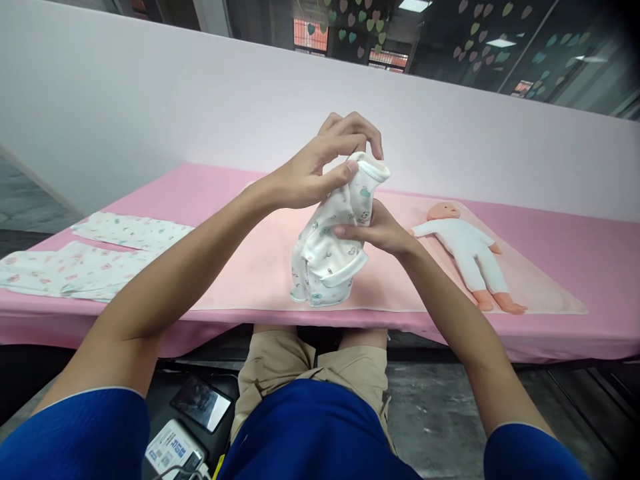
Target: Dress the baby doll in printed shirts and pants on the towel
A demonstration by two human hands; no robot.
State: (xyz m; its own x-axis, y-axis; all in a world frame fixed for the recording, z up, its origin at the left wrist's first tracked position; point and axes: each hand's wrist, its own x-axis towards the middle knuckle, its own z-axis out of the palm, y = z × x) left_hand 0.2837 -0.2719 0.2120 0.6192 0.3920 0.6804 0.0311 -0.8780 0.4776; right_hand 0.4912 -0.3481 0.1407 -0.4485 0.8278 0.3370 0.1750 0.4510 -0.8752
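Pink tabletop (575,260); 2 hands (320,160) (384,230) hold garment (330,253).

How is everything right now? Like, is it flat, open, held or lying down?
Patterned garment: held up, bunched, top opening gaping
Left hand: gripping near that opening
Right hand: gripping the garment's side
Doll: lying on its back, arms out
Clothing at left: laid out flat
Peach mat: spread flat
Dark device: lying flat, on or off unclear

There are two hands, one left hand (333,157) and one right hand (383,232), one printed baby garment (330,250), one baby doll (465,250), one peach mat (250,267) and one pink tablecloth (600,287). One screened device (197,402) and one labelled white box (173,448) also show. The printed clothing (75,267) at left may be one piece or two.
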